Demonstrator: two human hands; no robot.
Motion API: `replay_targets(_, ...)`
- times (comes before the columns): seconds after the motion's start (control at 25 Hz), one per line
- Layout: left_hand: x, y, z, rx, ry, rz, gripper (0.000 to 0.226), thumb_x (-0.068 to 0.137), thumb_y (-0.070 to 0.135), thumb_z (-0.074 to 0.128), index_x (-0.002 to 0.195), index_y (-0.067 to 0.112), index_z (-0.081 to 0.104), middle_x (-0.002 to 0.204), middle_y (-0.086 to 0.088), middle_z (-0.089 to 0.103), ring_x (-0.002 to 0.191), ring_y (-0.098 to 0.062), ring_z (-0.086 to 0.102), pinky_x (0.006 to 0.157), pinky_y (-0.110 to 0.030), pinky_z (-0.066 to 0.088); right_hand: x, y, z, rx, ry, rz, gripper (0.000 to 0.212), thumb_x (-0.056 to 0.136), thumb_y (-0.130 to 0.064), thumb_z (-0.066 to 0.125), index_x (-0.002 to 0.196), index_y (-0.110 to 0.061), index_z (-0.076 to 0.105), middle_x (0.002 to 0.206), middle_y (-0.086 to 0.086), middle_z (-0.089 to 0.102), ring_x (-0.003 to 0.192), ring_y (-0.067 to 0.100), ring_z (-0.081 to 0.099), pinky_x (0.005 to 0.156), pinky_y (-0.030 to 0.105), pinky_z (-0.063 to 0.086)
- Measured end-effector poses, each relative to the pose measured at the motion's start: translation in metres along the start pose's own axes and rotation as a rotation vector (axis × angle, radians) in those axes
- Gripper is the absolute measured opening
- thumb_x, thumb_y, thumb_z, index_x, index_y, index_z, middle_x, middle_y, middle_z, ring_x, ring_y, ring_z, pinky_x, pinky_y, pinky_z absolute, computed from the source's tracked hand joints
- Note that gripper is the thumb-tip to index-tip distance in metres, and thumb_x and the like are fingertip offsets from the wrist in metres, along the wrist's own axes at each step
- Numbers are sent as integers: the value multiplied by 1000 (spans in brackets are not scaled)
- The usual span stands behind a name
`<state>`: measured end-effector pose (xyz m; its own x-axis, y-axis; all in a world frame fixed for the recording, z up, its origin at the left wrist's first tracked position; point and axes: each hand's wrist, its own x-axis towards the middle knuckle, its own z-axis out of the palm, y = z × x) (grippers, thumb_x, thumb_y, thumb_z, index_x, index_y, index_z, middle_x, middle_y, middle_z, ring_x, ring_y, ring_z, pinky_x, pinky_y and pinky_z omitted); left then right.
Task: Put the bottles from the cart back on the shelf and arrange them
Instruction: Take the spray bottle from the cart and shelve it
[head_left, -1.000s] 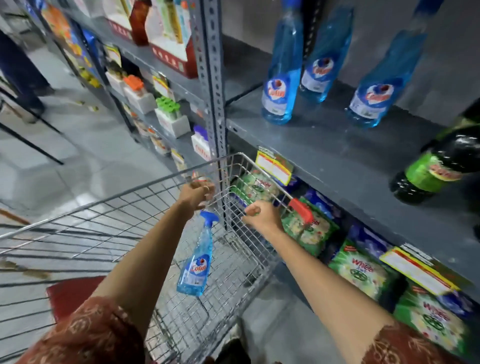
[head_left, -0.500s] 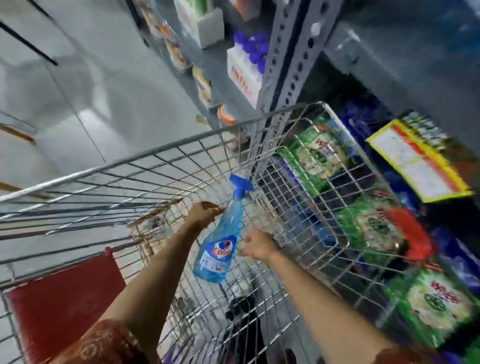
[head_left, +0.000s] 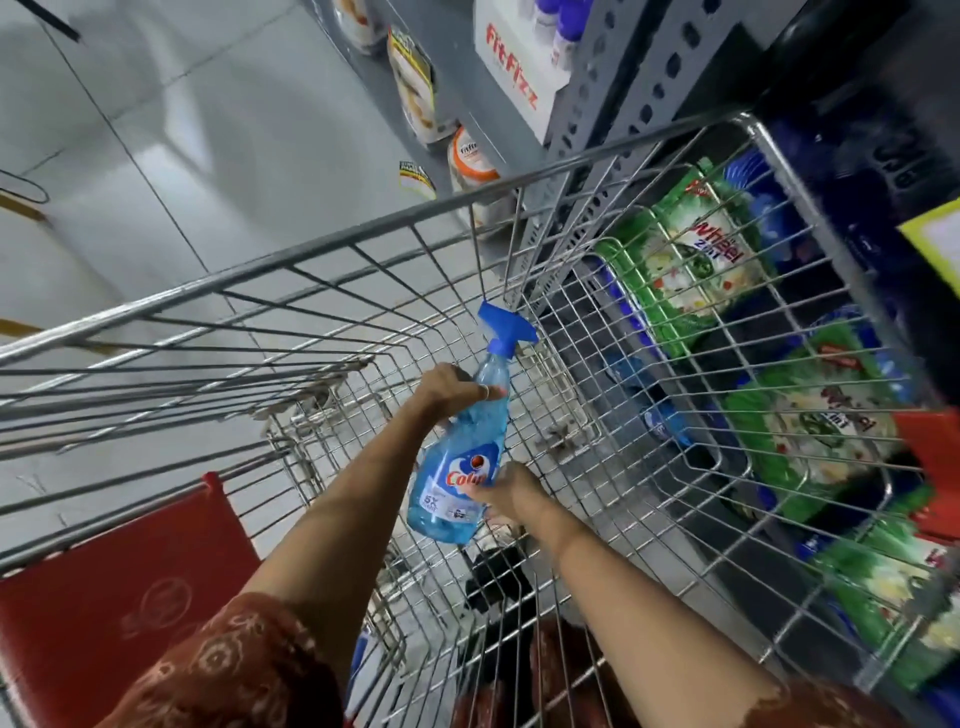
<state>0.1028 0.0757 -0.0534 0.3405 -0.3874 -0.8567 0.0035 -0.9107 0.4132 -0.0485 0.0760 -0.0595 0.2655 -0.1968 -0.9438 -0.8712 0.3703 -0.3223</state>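
While both hands grip the spray bottle (head_left: 460, 457) (left hand (head_left: 451, 388) neck, right hand (head_left: 511, 492) base), we lift upright, clearing the cart (head_left: 363, 236) rim.

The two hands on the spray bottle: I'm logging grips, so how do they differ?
The left hand wraps the spray bottle around its upper body, below the blue trigger head; the right hand grips low, at the label. The left hand wears a ring; none shows on the right hand. Both hold the bottle over the cart.

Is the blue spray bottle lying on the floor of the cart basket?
No: the blue spray bottle is held up above the cart's wire floor, the left hand around its neck and the right hand at its lower body.
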Motion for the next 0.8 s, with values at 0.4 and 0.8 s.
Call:
replay_targets(0.4,-68,26,15,-280,-20,39,55,77,41,67,104,-6,58,103,-17,63,88,-31,63,73,-41,56,-84,-16,-60,-90,-68,90,39,80,-9,69,114,0,51,125,16,60,116,31,58,59,23,54)
replay_targets(0.8,-238,108,6,-333,102,453,36,79,34,66,99,5,59,96,-16,61,68,-24,63,51,-31,56,-246,-18,-107,-185,209,-354,29,85,-10,65,106,5,51,106,22,62,86,29,65,72,38,56)
